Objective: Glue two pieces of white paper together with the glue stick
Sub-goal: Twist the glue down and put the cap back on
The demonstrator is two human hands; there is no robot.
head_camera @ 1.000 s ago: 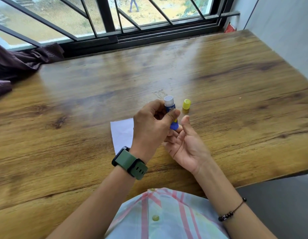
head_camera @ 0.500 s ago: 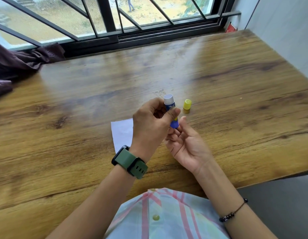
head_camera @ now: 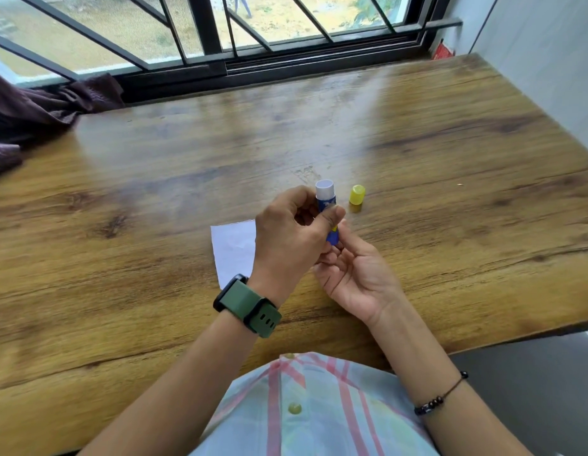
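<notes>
A blue glue stick [head_camera: 326,198] with its white tip exposed stands upright above the table, and my left hand [head_camera: 291,240] is closed around its body. My right hand [head_camera: 356,274] lies palm up just right of it, thumb and fingertips touching the stick's blue base. The stick's yellow cap [head_camera: 356,194] stands on the table just right of the tip. White paper [head_camera: 235,250] lies flat under my left hand, so only its left part shows. I cannot tell whether it is one sheet or two.
The wooden table [head_camera: 121,225] runs to a barred window at the back. A dark purple cloth [head_camera: 39,110] is bunched at the back left corner. A grey wall stands on the right, and a small red object [head_camera: 443,51] sits at the back right corner.
My right thumb and fingers have closed in slightly on the base of the glue stick. Both hands and the stick stay in nearly the same place.
</notes>
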